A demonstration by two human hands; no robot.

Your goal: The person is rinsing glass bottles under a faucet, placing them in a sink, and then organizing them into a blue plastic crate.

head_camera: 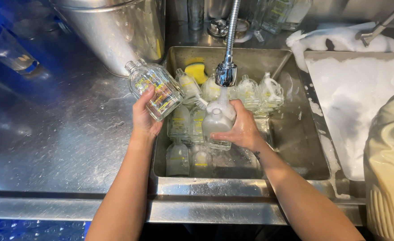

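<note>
My left hand (144,118) holds a clear square glass bottle (156,89) with yellow print, tilted with its neck up and to the left, above the left rim of the steel sink (304,147). My right hand (239,129) grips a soapy bottle (217,118) upright under the chrome faucet head (226,73), with water running onto it. Several more soapy bottles (186,134) lie and stand in the sink basin below and behind both hands.
A yellow sponge (197,71) rests at the sink's back. A large steel pot (116,31) stands on the wet steel counter (49,147) at the left. A second basin full of white foam (358,93) lies to the right. More glass bottles line the back.
</note>
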